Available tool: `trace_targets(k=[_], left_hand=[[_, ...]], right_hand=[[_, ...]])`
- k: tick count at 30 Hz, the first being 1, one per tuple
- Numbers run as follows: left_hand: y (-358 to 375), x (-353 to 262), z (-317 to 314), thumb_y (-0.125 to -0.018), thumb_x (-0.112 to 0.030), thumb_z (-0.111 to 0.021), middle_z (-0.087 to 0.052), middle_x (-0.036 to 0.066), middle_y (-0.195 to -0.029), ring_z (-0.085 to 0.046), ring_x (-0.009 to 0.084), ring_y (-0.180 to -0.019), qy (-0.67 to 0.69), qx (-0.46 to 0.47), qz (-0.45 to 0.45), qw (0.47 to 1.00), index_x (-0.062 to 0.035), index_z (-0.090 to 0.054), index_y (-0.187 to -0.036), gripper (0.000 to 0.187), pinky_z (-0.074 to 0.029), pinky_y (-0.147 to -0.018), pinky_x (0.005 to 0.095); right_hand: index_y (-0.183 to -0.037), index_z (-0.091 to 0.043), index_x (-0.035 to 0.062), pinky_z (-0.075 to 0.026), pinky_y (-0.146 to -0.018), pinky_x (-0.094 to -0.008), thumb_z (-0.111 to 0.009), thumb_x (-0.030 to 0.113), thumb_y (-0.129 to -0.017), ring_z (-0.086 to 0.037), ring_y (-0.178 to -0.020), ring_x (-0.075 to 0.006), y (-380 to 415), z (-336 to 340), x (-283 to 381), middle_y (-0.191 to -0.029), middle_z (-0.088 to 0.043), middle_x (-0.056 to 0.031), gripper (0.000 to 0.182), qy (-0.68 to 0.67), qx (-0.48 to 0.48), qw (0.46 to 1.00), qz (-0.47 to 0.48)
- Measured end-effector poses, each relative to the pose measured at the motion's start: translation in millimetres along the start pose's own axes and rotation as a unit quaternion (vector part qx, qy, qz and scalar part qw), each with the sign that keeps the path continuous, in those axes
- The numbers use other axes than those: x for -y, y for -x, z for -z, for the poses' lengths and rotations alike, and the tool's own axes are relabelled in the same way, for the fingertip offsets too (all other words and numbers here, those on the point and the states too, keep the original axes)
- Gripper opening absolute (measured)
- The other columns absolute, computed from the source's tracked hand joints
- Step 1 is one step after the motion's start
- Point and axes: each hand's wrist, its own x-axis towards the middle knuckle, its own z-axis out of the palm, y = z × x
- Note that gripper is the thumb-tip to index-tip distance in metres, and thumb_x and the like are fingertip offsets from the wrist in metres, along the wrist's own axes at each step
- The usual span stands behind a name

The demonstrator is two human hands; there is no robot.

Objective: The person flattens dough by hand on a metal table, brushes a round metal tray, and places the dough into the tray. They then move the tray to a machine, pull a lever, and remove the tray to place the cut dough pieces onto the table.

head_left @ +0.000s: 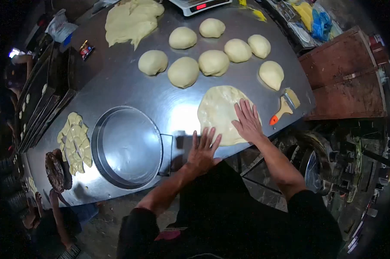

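Pale dough (216, 105) nr table (108, 82) edge, R hand (248, 123) spread on it, L hand (201, 153) spread at rim, open gap to pan (128, 146).

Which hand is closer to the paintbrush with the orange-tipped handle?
The right hand: it lies on the flattened dough, just left of the brush. The left is farther left.

Reddish-brown cabinet (344, 73) beside a shiny metal table (290, 64), dim grey floor (104, 228) below.

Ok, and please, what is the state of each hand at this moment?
Left hand: open, fingers spread, at the near edge of the flattened dough; grasps nothing.
Right hand: open, laid flat on the dough; grasps nothing.
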Motion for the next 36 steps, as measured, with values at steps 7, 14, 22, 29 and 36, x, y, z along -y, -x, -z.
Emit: trace_targets(k=[7,14,22,29,36], left_hand=[[-166.7,64.0,-11.2,-0.088,-0.034,-0.05,-0.045,0.024,-0.134,-0.042,0.0368,-0.127,-0.105,-0.129,-0.046,0.985,0.0067,-0.044,-0.13,0.058,-0.023,-0.11,0.0524],[-191.1,74.9,-17.7,-0.091,-0.046,-0.044,-0.027,0.022,-0.149,-0.022,0.0335,-0.141,-0.117,-0.022,-0.04,0.992,0.0055,-0.028,-0.142,0.074,-0.014,-0.113,0.054],[-88.8,62.3,-4.3,-0.088,-0.054,-0.049,-0.026,0.023,-0.149,-0.023,0.0379,-0.139,-0.152,-0.014,0.046,0.987,-0.008,-0.033,-0.143,0.074,-0.013,-0.106,0.0673],[-30.0,-6.9,-27.5,-0.088,-0.05,-0.053,-0.027,0.022,-0.148,-0.026,0.0402,-0.137,-0.047,0.107,-0.071,0.991,-0.0235,-0.035,-0.143,0.064,-0.014,-0.108,0.064],[-7.0,-29.0,-14.5,-0.081,-0.054,-0.06,-0.016,0.021,-0.153,-0.019,0.0451,-0.138,-0.098,0.054,-0.081,0.99,-0.0297,-0.032,-0.146,0.074,-0.017,-0.111,0.0596]], right_hand=[[-0.14,-0.035,-0.0007,-0.017,-0.113,-0.0506,-0.044,0.039,-0.094,-0.024,-0.14,-0.0338,-97.6,43.9,-3.9,-0.147,-0.032,-0.0215,0.061,-0.076,0.052,0.995,-0.042],[-0.143,-0.032,0.0034,-0.012,-0.111,-0.059,-0.046,0.044,-0.092,-0.019,-0.142,-0.0312,-113.9,17.8,-37.1,-0.151,-0.026,-0.0161,0.066,-0.026,-0.065,0.996,0.053],[-0.145,-0.032,0.0229,-0.011,-0.107,-0.0658,-0.043,0.04,-0.095,-0.021,-0.139,-0.0371,-46.0,27.6,-55.7,-0.153,-0.023,-0.0116,0.054,0.003,-0.012,1.0,0.021],[-0.142,-0.038,0.0236,-0.011,-0.108,-0.0648,-0.048,0.036,-0.093,-0.02,-0.139,-0.0389,12.7,26.1,-7.9,-0.152,-0.022,-0.0158,0.052,-0.004,0.018,0.998,0.053],[-0.14,-0.041,0.0228,-0.011,-0.109,-0.0646,-0.056,0.032,-0.09,-0.014,-0.142,-0.0375,82.7,29.1,6.0,-0.154,-0.018,-0.013,0.053,-0.042,0.087,0.992,0.079]])
